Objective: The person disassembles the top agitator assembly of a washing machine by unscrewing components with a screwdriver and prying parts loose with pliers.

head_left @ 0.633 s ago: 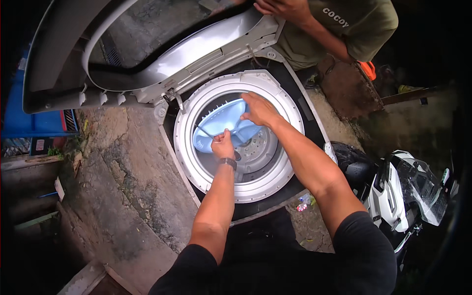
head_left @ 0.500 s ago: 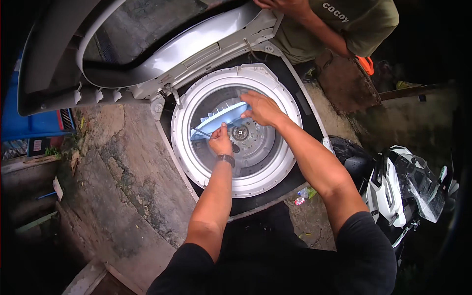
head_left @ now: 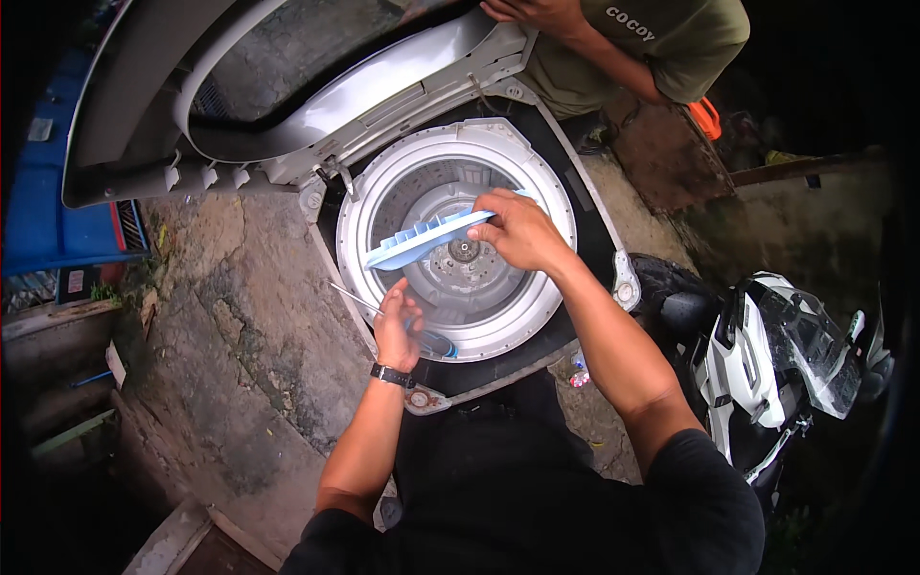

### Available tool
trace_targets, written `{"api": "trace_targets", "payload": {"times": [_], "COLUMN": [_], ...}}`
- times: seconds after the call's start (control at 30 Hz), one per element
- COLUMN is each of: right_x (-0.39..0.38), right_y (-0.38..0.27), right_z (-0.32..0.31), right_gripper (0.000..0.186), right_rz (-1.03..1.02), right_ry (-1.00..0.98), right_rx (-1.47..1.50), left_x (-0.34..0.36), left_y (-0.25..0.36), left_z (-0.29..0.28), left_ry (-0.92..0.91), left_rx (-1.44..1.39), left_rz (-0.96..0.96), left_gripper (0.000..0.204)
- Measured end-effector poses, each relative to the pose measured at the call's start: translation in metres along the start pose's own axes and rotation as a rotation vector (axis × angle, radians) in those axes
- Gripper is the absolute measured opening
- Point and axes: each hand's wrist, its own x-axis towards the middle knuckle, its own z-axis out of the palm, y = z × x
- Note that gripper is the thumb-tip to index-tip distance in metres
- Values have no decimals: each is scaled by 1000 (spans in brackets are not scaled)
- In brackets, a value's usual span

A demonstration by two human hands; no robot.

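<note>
An open top-loading washing machine, its drum rim [head_left: 374, 153] pale grey, shows the round hub [head_left: 464, 250] at the drum's bottom. My right hand [head_left: 513, 230] grips a light blue plastic finned disc [head_left: 412, 247], tilted nearly edge-on across the drum opening. My left hand [head_left: 395, 331], with a watch at the wrist, is loosely closed on a screwdriver [head_left: 437, 345] with a blue handle, over the drum's front left rim, below the disc and apart from it.
The raised lid [head_left: 345, 86] stands at the back, a co-worker's hand [head_left: 513, 14] at its edge. A white-and-black motorbike [head_left: 757, 364] is at right. A blue plastic object [head_left: 67, 230] and cracked concrete [head_left: 230, 316] lie left, a rusty board [head_left: 652, 163] behind right.
My left hand has left the blue disc and moved down and left with the screwdriver. My right hand holds the disc, now more edge-on, uncovering more of the drum bottom.
</note>
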Motion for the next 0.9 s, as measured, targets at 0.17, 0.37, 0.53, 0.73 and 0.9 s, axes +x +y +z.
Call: {"api": "trace_targets", "payload": {"times": [0.17, 0.37, 0.53, 0.73, 0.9], "right_x": [-37, -77, -121, -167, -210], "right_y": [-20, -42, -64, -95, -95], "right_z": [-26, -6, 24, 38, 48], "right_gripper": [23, 25, 21, 16, 17], "right_rz": [18, 21, 96, 169, 150], "right_ry": [81, 310, 495, 595, 683], "right_rx": [119, 179, 145, 508, 694], "left_x": [-15, 4, 27, 51, 31], "left_y": [35, 61, 52, 37, 48], "left_z": [-47, -75, -95, -129, -106], "left_ry": [0, 28, -113, -271, -343], "left_rx": [84, 536, 930, 1114, 1129], "left_rz": [-8, 107, 237, 305, 188], "left_gripper": [29, 33, 51, 52, 52]}}
